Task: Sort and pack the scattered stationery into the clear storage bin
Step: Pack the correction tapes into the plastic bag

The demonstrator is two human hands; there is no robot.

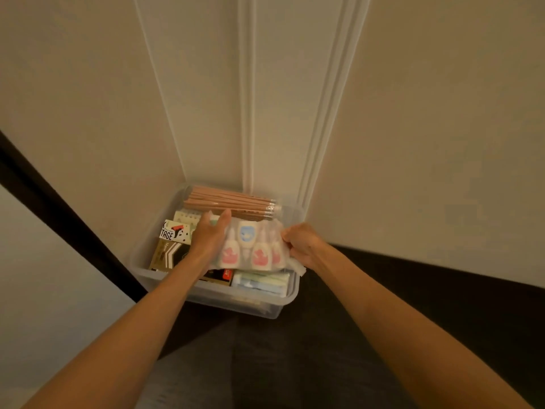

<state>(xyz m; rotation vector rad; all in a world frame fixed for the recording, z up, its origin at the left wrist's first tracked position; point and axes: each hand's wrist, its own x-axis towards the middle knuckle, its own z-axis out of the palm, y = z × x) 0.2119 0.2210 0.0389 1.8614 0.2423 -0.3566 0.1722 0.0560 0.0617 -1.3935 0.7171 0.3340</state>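
Care now means laying the bottle pack [255, 249] flat in the clear bin [206, 294], left hand [210, 238] pressing flat-fingered, right hand [301, 245] pinching its edge.

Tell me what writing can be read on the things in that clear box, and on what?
"TAGE": white card with a spotted dog, left side of the clear bin; further letters unreadable.
Gold box: print too blurred.
Red label near the front: too blurred.
Bottle pack: pictures only, no legible words.
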